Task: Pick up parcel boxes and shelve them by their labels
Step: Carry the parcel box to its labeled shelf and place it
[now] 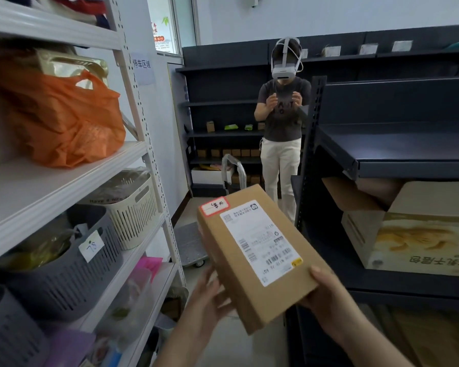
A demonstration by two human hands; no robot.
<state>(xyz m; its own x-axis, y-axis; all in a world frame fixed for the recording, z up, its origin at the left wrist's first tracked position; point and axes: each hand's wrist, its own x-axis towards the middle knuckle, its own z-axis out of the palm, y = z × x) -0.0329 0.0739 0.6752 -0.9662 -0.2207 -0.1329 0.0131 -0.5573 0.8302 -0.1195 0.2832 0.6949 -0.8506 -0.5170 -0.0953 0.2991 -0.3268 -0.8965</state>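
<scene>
Brown parcel box (252,250) held tilted at chest height, right hand (329,298) gripping its near corner, thumb on top beside the white shipping label (260,242), left hand (210,300) under the near left edge, fingers spread and slightly curled against the cardboard.

left hand (204,300) bare, right hand (331,300) bare, forearms w/o sleeves, no gloves
</scene>
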